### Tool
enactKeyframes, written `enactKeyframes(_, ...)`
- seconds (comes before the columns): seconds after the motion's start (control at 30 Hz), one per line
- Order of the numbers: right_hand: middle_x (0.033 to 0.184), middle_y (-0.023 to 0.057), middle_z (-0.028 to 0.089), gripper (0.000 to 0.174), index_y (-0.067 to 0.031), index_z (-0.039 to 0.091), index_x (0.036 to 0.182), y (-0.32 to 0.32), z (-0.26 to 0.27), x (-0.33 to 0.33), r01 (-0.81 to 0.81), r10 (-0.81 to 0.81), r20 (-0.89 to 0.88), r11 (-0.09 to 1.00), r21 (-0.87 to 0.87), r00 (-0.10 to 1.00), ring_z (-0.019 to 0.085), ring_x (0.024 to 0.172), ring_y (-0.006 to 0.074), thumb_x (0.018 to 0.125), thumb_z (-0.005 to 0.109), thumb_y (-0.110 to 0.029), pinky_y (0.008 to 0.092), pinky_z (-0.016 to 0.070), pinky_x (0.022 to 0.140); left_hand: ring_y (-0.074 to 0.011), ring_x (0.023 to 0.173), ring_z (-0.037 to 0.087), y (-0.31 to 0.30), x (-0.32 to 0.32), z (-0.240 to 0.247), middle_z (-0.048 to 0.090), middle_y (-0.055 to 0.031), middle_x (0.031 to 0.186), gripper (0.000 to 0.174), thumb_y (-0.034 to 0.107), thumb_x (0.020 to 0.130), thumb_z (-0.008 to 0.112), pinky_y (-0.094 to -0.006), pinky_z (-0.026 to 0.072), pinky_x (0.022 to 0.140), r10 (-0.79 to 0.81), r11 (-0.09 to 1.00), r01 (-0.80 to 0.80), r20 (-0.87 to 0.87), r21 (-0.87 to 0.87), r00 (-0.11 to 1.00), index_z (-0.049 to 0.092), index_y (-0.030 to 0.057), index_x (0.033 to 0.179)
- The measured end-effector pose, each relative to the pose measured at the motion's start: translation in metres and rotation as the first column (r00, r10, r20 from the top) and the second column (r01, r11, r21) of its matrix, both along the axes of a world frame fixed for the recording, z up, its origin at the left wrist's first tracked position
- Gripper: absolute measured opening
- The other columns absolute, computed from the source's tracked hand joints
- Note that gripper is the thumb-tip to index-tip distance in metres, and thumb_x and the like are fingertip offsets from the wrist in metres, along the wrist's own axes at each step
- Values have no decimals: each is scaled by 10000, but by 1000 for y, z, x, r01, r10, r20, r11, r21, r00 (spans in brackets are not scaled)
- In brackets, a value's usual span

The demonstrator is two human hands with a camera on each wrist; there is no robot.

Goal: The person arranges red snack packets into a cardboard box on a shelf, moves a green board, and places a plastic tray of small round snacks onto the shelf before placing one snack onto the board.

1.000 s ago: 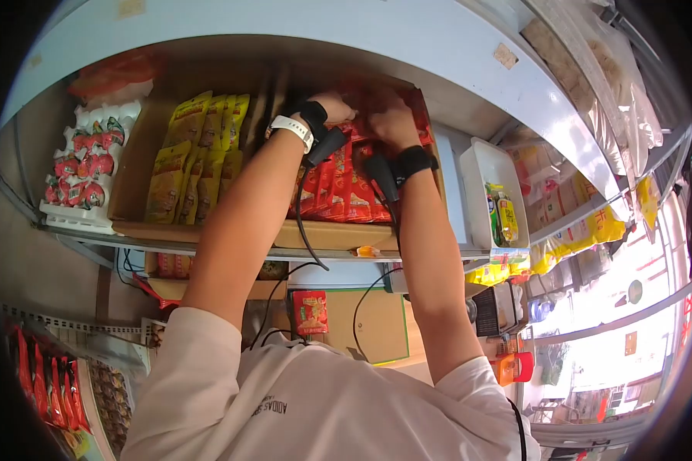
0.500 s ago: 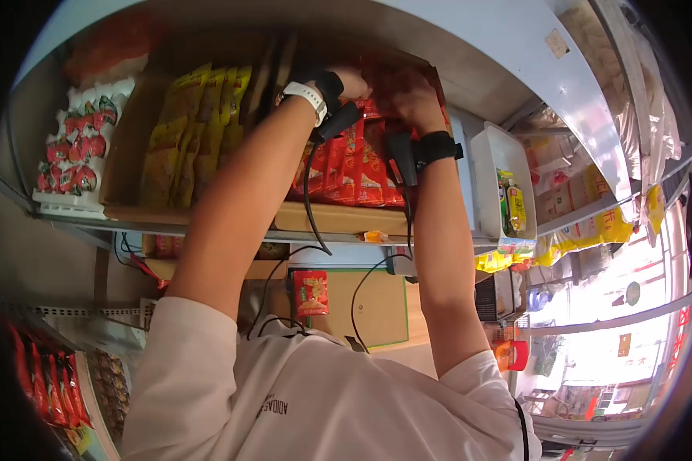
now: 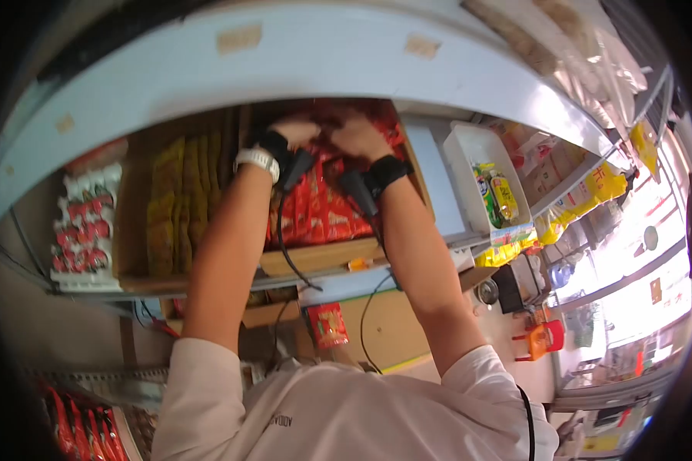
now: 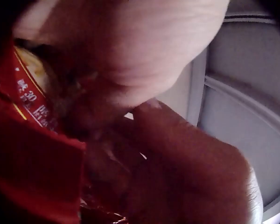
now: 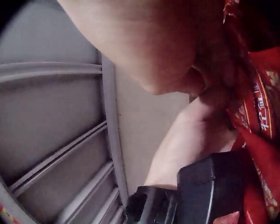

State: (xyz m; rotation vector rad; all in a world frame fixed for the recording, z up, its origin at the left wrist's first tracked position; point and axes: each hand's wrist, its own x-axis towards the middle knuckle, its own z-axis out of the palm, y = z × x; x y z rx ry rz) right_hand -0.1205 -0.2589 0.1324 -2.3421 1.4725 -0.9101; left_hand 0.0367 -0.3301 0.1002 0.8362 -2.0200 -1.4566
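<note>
1. The person reaches up with both arms to a shelf (image 3: 338, 283), where a cardboard box (image 3: 323, 257) holds a row of red packets (image 3: 323, 215) standing on edge.
2. The left hand (image 3: 298, 131) is at the top of the row, towards the back of the box. Its fingers curl down into the red packets, and the left wrist view shows crumpled red wrapper inside the curled fingers.
3. The right hand (image 3: 357, 137) is just beside the left one, the two almost touching. Its fingers are also bent over the packet tops, and the right wrist view shows them closed on a red wrapper's upper edge.
4. A white watch (image 3: 257, 160) sits on the left wrist. Each wrist also wears a black strap with a cable hanging down.
5. Left of the red packets, yellow packets (image 3: 173, 207) stand in their own cardboard tray. Further left sits a stack of white packs with red print (image 3: 81, 230).
6. To the right of the box, a white tub (image 3: 469, 146) holds a few green and yellow packs.
7. Below the shelf, a single red packet (image 3: 328, 324) lies on a brown surface.
8. More red packs (image 3: 77, 430) hang at the lower left.
</note>
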Motion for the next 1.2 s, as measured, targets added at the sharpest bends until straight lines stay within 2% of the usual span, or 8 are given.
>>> enactKeyframes(0.13, 1112, 185, 590, 304, -84, 611, 1087, 13, 10, 8, 89, -91, 46, 995, 46, 995, 543, 1047, 345, 816, 513, -180, 392, 426, 912, -122, 684, 515, 0, 2, -1, 588, -34, 821, 277, 130, 726, 576, -268, 413, 567, 62, 996, -63, 24, 64, 998, 597, 62, 994)
enactKeyframes(0.37, 1028, 180, 623, 302, -87, 645, 1020, 9, 4, 6, 23, -25, 99, 999, 26, 995, 582, 972, 339, 746, 525, -127, 395, 460, 854, -287, 1020, 563, 32, 7, 27, 599, -167, 1117, 551, 254, 696, 676, -355, 423, 888, 220, 938, -119, 292, -327, 931, 531, 84, 1200)
enactKeyframes(0.67, 1110, 162, 591, 300, -103, 673, 976, 9, 14, -9, 35, -37, 59, 998, 47, 998, 556, 1021, 353, 714, 549, -179, 394, 452, 888, -117, 983, 516, 33, 18, 25, 586, -35, 1097, 501, 219, 783, 688, -262, 397, 887, 56, 983, -2, 289, -181, 956, 524, 36, 1220)
enactKeyframes(0.77, 989, 178, 636, 289, -58, 667, 933, -9, 5, -23, 38, -83, 328, 989, 141, 941, 615, 923, 335, 673, 545, -93, 379, 500, 806, -127, 1016, 522, 44, 17, 35, 583, -74, 1118, 562, 238, 789, 700, -267, 400, 902, 67, 997, -57, 262, -48, 963, 481, -22, 1236)
enactKeyframes(0.87, 939, 203, 639, 263, -33, 662, 910, -22, -2, -27, 44, -120, 404, 980, 194, 907, 626, 895, 342, 686, 529, -75, 378, 514, 764, -161, 1027, 530, 28, 22, 20, 586, -100, 1123, 611, 300, 757, 721, -278, 400, 906, 83, 986, -45, 241, -159, 967, 493, -24, 1223)
enactKeyframes(1.07, 947, 261, 614, 256, 20, 653, 882, -11, 11, -23, 129, -129, -9, 991, -18, 992, 610, 913, 375, 733, 520, -140, 407, 503, 797, -186, 1038, 531, 44, 16, 31, 577, -135, 1136, 667, 379, 737, 729, -291, 397, 913, 229, 935, -92, 386, -342, 893, 497, -30, 1209)
enactKeyframes(1.17, 951, 266, 609, 261, 28, 654, 868, -6, 14, -15, 220, -233, 237, 972, 79, 943, 605, 912, 386, 731, 527, -155, 418, 500, 802, -202, 1016, 551, 48, 14, 39, 602, -147, 1101, 674, 415, 696, 750, -306, 409, 906, 283, 916, -123, 395, -382, 874, 539, -8, 1176)
enactKeyframes(1.2, 949, 262, 611, 258, 26, 655, 866, -11, 14, -14, 215, -215, 124, 976, 12, 969, 606, 912, 385, 727, 528, -150, 418, 501, 798, -199, 1011, 552, 51, 13, 42, 604, -144, 1091, 674, 420, 694, 751, -305, 411, 905, 286, 910, -110, 413, -400, 865, 542, -9, 1170)
